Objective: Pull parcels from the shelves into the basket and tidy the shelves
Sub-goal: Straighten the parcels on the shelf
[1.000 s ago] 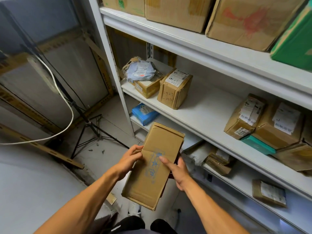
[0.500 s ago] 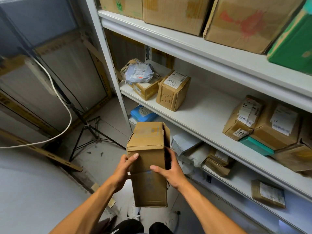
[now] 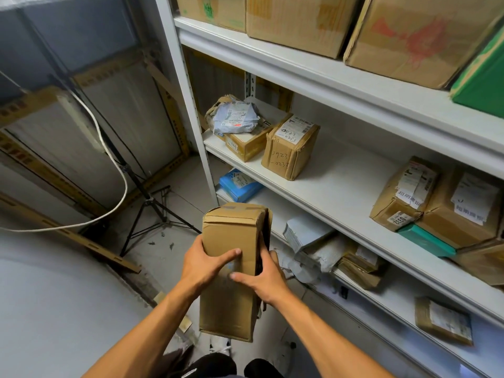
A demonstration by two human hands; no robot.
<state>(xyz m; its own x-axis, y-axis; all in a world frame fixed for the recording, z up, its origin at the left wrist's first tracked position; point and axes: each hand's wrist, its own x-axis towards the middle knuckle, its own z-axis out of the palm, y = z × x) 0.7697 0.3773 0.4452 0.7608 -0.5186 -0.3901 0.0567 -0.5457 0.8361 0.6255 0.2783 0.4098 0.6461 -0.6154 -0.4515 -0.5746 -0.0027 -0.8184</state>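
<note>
A tall brown cardboard parcel stands upright in front of me, held between both hands. My left hand grips its left side with the thumb across the front face. My right hand grips the right side, fingers wrapped round the edge with the loose flap. Beyond it is the white shelf unit. The middle shelf carries a labelled brown box, a flatter box with a crumpled grey mailer on top, and more parcels at the right. No basket is in view.
Big cartons and a green box fill the top shelf. Lower shelves hold a blue mailer, grey bags and flat brown parcels. A tripod and white cable stand at left on the floor.
The parcel has been turned from a tilted, face-up hold to upright. Both hands have slid closer together on its front and sides.
</note>
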